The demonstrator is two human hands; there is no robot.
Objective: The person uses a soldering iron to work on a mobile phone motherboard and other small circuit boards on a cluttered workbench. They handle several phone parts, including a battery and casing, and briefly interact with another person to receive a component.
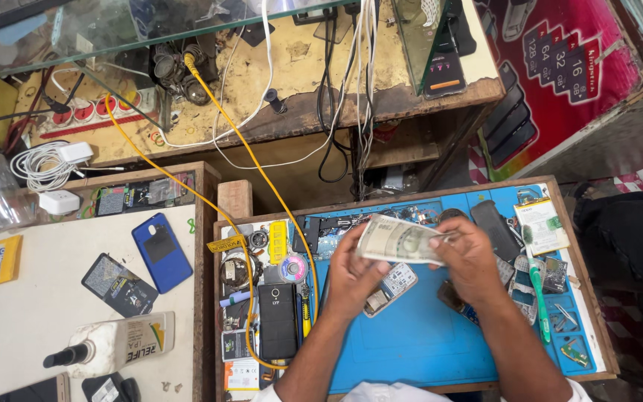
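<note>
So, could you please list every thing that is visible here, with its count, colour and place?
folded paper banknotes: a few, pale grey-green, held above the mat in both hands
blue rubber work mat: one, on the wooden tray
opened phone with bare circuit board: one, silver, on the mat under the hands
black rectangular phone: one, left strip of the tray
yellow cable: one, from the upper bench down to the tray
green-handled tool: one, right of the mat
blue phone back cover: one, on the white table
white plastic bottle: one, lying on the white table
left hand: grip on the notes
right hand: grip on the notes
</note>
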